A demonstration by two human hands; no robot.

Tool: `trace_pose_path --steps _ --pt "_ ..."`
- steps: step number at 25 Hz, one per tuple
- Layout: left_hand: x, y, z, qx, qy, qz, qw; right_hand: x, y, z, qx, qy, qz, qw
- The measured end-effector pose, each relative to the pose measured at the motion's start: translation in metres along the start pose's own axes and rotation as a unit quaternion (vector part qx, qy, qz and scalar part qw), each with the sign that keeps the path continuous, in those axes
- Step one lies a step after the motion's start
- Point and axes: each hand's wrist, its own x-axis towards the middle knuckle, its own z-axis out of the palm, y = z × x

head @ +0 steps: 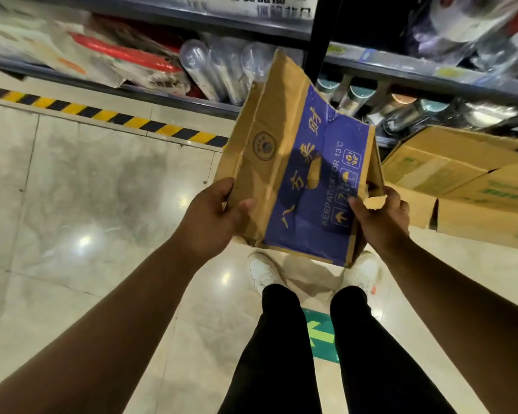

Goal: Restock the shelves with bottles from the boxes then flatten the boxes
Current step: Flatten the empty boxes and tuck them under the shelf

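Gripping one flattened box — left hand, right hand

Both forearms bare, extended forward. Left hand grips cardboard box at its left edge, thumb on top; right hand pinches the right edge.
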Motion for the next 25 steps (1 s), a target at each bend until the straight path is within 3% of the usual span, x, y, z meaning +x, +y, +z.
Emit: trace_pose_path --steps 2,3,9,11,14,16,18,19,21,25 --pt "-0.001 -0.006 0.008 -0.029 0.001 -0.022 0.999 0.004 0.018 -0.011 0.011 0.054 0.011 0.998" --pt "0.0 -0.012 0.013 -0.028 0.011 -0.033 0.999 0.006 0.026 -0.013 0.012 0.042 0.009 0.999" --pt "0.022 -0.058 0.025 -0.002 0.119 -0.098 0.988 0.007 0.04 0.01 -0.082 -0.134 -0.033 0.987" --pt "0.03 -0.073 0.017 0.128 0.15 -0.091 0.976 0.003 0.037 0.021 -0.131 -0.174 -0.064 0.974" --pt "0.032 -0.087 0.026 0.4 0.199 0.009 0.894 -0.003 0.031 0.042 -0.181 -0.192 -0.094 0.96" --pt "0.035 -0.078 0.052 0.453 0.123 0.107 0.876 -0.004 0.029 0.056 -0.168 -0.175 -0.091 0.966" --pt "0.042 -0.069 0.081 0.499 -0.024 0.092 0.861 -0.003 0.027 0.064 -0.09 -0.169 -0.075 0.979" --pt "0.048 -0.07 0.092 0.527 -0.062 0.072 0.845 -0.003 0.028 0.065 -0.06 -0.164 -0.075 0.982" --pt "0.059 -0.068 0.1 0.56 -0.061 0.059 0.824 -0.001 0.03 0.063 -0.042 -0.165 -0.075 0.983" --pt "0.078 -0.069 0.091 0.557 -0.056 0.071 0.826 0.007 0.03 0.061 0.052 -0.198 -0.068 0.976"
